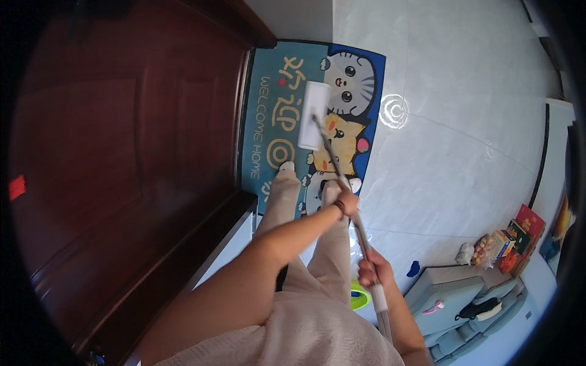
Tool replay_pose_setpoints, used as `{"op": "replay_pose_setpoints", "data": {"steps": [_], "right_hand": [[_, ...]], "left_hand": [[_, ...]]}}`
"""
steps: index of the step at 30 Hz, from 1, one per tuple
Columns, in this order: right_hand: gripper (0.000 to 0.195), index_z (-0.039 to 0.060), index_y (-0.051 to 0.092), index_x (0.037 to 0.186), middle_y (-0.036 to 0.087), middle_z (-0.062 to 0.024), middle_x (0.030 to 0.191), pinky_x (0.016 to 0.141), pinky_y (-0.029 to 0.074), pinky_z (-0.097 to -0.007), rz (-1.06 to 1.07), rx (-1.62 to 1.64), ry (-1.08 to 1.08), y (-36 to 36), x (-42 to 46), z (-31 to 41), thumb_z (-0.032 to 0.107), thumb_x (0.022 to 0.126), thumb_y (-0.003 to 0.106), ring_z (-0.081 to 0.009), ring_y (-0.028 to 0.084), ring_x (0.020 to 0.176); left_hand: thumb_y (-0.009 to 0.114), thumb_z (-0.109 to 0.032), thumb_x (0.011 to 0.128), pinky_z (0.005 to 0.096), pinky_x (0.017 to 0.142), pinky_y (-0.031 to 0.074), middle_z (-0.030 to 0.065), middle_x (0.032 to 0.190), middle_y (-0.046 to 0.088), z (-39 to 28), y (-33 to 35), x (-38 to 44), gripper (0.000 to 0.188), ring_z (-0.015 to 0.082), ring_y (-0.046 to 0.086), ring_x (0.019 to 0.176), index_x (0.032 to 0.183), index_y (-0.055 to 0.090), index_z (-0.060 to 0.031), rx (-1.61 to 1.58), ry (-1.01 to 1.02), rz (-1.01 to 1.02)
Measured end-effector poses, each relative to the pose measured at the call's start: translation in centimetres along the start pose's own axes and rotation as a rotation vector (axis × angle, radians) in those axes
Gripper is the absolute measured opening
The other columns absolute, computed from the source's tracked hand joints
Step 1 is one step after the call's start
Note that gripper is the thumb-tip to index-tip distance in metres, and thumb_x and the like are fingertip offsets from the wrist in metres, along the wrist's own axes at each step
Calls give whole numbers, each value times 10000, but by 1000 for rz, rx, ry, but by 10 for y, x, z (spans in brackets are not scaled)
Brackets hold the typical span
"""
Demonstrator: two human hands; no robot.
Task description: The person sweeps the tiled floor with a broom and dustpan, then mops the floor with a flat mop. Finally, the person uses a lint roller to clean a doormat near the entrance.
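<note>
A long metal pole [360, 232] slants down from beside my body to a white flat mop head [314, 137], which rests over the patterned doormat [270, 59]. My left hand [349, 201] is closed round the middle of the pole, with a dark band at the wrist. Lower in the picture, my right hand [376, 269] grips the same pole just beyond its white sleeve [379, 297]. The mat shows cartoon cats on blue and teal and bears writing. My feet in white footwear stand on it.
A dark red wooden door [160, 114] fills the left side. Shiny pale floor tiles [448, 160] lie right of the mat. A lime-green basin [361, 296] is near my legs. At lower right are a grey sofa [448, 293], boxes and a bag [483, 250].
</note>
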State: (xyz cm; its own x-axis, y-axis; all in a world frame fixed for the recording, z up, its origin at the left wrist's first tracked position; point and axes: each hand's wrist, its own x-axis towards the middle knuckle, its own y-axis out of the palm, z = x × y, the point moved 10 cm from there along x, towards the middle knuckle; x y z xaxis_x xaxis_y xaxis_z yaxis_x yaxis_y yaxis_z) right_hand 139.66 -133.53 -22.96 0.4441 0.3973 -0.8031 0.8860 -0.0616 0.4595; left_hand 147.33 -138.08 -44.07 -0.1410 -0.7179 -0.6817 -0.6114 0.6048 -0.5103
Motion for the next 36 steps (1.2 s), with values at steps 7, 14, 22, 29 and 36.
{"op": "replay_pose_setpoints", "data": {"steps": [7, 14, 22, 29, 36], "right_hand": [[319, 246, 440, 1196, 417, 13, 558, 337, 257, -231, -132, 294, -303, -62, -114, 28, 217, 878, 422, -72, 339, 341], [390, 305, 381, 1239, 402, 0, 565, 340, 247, -241, 48, 177, -214, 15, -97, 13, 199, 868, 430, -95, 336, 342], [222, 271, 425, 1072, 383, 0, 546, 321, 204, -228, 62, -96, 24, 144, 59, 16, 206, 865, 472, -92, 278, 331], [128, 217, 447, 973, 403, 3, 554, 325, 240, -230, 105, -78, 46, 205, 143, 45, 169, 859, 479, -88, 329, 349], [88, 148, 447, 881, 438, -15, 570, 313, 258, -254, -12, -17, -39, 139, 74, 71, 189, 846, 517, -102, 326, 343]], "left_hand": [[503, -210, 786, 591, 520, 420, 163, 817, 633, -215, 4, 91, 444, 300, 612, 625, 1152, 381, 11, 103, 319, 249], [489, -117, 785, 417, 515, 507, 239, 822, 589, -98, -51, 14, 973, 295, 618, 625, 1197, -390, -62, -1300, -398, -15], [501, -25, 765, 399, 469, 505, 140, 937, 510, 163, -104, -70, 651, 308, 598, 732, 1214, 55, -177, -1645, -658, -288], [428, 17, 759, 360, 400, 468, 125, 877, 442, 256, -159, -88, 641, 226, 518, 535, 1269, 90, -174, -1659, -719, -444], [567, -229, 754, 465, 725, 442, 182, 862, 615, 161, -150, -8, 257, 308, 609, 775, 944, 589, -58, -671, -454, -140]]}}
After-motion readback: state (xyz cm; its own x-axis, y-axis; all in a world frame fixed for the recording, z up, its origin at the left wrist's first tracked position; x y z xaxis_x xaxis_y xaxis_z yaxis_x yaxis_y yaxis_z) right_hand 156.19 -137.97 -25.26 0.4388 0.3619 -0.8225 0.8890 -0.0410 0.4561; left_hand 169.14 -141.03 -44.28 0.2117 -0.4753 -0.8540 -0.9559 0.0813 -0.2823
